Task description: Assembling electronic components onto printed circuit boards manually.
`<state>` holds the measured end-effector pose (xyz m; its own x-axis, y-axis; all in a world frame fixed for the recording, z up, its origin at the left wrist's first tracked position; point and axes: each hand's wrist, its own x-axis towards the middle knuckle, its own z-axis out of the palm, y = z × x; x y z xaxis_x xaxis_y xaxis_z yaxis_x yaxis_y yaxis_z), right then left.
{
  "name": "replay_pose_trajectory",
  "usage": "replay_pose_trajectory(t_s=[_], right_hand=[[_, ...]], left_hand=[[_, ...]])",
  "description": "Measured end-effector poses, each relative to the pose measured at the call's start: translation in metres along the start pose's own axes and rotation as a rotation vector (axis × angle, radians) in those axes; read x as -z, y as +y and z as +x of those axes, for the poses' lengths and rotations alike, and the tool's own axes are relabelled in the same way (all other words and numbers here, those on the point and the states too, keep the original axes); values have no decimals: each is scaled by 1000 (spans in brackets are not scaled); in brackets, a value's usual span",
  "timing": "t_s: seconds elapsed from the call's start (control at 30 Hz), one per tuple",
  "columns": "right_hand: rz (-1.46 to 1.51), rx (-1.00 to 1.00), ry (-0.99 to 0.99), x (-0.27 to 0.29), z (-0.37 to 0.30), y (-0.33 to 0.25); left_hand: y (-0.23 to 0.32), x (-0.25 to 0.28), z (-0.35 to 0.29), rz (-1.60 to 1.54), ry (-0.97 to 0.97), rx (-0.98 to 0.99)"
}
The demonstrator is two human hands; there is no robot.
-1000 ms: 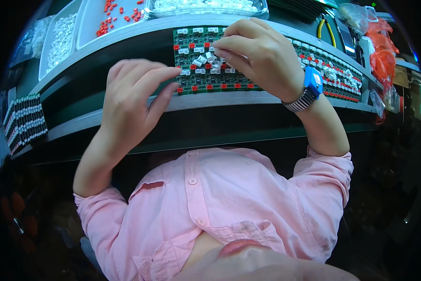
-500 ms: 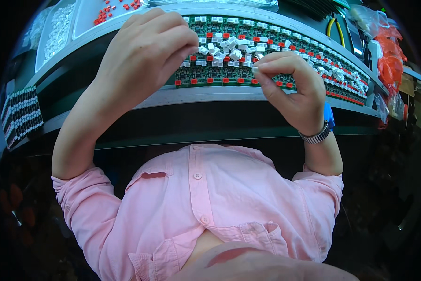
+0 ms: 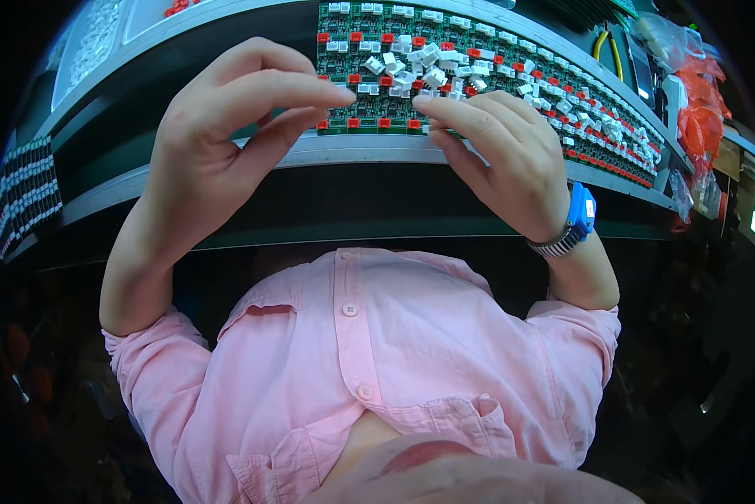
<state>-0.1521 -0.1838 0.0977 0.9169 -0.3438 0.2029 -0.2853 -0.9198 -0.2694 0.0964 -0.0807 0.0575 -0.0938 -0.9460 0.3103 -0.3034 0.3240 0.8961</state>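
Now both hands hover over green board

The left hand now hovers over the near edge of the counter, lower than half a second ago, its fingers reaching right to the green circuit board. The right hand has risen from the counter's front edge and opened from a pinch, fingers stretched over the board's near edge by the loose white connectors.
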Motion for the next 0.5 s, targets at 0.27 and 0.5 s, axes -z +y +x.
replay_pose_trajectory(t_s=[0.27,0.5], right_hand=[[-162,22,-52,1,12,-4],[-133,118,-12,12,37,6]], left_hand=[[-7,10,-14,-64,-84,-123],[4,3,-13,40,-20,55]])
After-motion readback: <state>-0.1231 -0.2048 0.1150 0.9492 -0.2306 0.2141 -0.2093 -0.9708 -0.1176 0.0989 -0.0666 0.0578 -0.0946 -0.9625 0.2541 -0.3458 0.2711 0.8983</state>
